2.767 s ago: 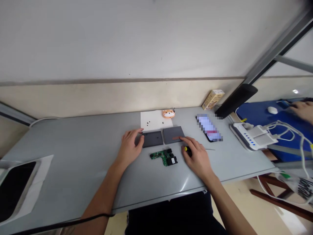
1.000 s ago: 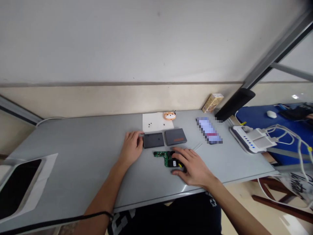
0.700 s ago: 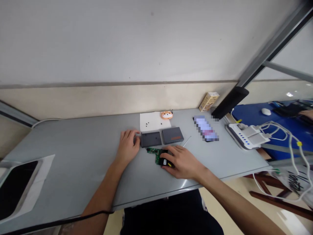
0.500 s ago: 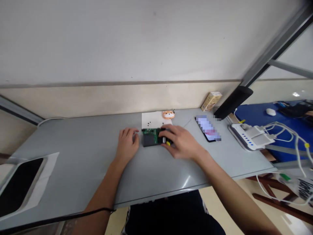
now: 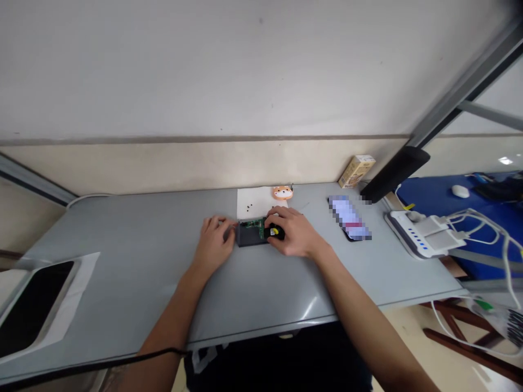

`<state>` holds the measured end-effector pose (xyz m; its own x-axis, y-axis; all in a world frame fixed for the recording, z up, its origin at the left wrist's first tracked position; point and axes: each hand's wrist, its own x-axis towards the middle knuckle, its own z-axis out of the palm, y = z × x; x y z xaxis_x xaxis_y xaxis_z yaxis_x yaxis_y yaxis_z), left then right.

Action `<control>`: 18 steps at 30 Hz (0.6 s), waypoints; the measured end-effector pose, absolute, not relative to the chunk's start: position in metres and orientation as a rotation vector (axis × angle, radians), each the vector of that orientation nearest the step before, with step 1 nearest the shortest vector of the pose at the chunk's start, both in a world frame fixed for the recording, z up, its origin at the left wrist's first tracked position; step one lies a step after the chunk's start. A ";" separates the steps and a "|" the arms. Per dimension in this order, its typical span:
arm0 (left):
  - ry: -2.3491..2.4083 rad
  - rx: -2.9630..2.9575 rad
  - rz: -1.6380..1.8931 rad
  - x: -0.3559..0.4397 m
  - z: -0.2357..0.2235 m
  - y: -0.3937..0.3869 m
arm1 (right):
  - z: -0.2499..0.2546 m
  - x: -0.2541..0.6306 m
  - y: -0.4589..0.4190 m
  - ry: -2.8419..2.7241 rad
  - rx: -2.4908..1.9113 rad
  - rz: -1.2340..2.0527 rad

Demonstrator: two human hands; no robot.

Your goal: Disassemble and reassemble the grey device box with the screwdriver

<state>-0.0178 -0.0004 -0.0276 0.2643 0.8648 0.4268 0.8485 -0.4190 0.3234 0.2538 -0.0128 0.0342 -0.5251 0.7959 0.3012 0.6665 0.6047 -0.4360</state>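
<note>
A dark grey plastic case half (image 5: 250,236) lies open side up in front of me, with a green circuit board (image 5: 256,224) over its top and right part. My right hand (image 5: 292,231) is closed on the board's right end, where the black parts are. Tucked in the same hand is a screwdriver (image 5: 275,231); its yellow handle end shows and its thin shaft points away to the upper right. The other case half is hidden behind this hand. My left hand (image 5: 216,240) rests on the table with fingers apart, fingertips at the left edge of the case half.
Behind the case, a white paper sheet (image 5: 258,197) bears several small black screws (image 5: 249,207) and an orange animal-faced case (image 5: 283,192). To the right lie a phone (image 5: 349,218), a small carton (image 5: 356,171) and a power strip (image 5: 417,234) with chargers. A tablet (image 5: 36,305) sits far left.
My right hand has taken hold of the circuit board and carried it from the table up and left onto the case half, keeping the screwdriver. My left hand has moved in to the case's edge.
</note>
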 end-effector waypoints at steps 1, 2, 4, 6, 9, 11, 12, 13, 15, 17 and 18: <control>1.672 2.474 0.862 -0.018 -0.029 0.000 | 0.033 0.254 -0.012 -2.365 -1.158 0.376; 1.670 2.471 0.858 -0.017 -0.029 0.000 | 0.032 0.253 -0.010 -2.370 -1.152 0.382; 1.659 2.463 0.849 -0.016 -0.030 0.000 | 0.028 0.249 -0.008 -2.383 -1.131 0.390; 1.635 2.452 0.846 -0.014 -0.029 0.000 | 0.024 0.246 -0.007 -2.398 -1.114 0.406; 1.604 2.435 0.842 -0.013 -0.028 -0.001 | 0.020 0.245 -0.006 -2.404 -1.105 0.437; 1.584 2.435 0.845 -0.012 -0.027 -0.002 | 0.020 0.246 -0.005 -2.386 -1.102 0.445; 1.571 2.438 0.849 -0.012 -0.026 -0.003 | 0.021 0.247 -0.005 -2.375 -1.098 0.445; 1.558 2.439 0.852 -0.012 -0.026 -0.003 | 0.021 0.248 -0.005 -2.369 -1.094 0.445; 1.544 2.434 0.861 -0.013 -0.026 -0.003 | 0.022 0.249 -0.005 -2.369 -1.088 0.441; 1.536 2.423 0.866 -0.014 -0.026 -0.003 | 0.022 0.249 -0.005 -2.393 -1.091 0.430; 1.529 2.419 0.870 -0.014 -0.026 -0.003 | 0.022 0.249 -0.005 -2.410 -1.100 0.423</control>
<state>-0.0143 -0.0026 -0.0263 0.3117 0.8659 0.3911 0.7786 -0.4687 0.4172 0.2486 -0.0050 0.0220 -0.5780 0.7683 0.2749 0.6287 0.6340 -0.4503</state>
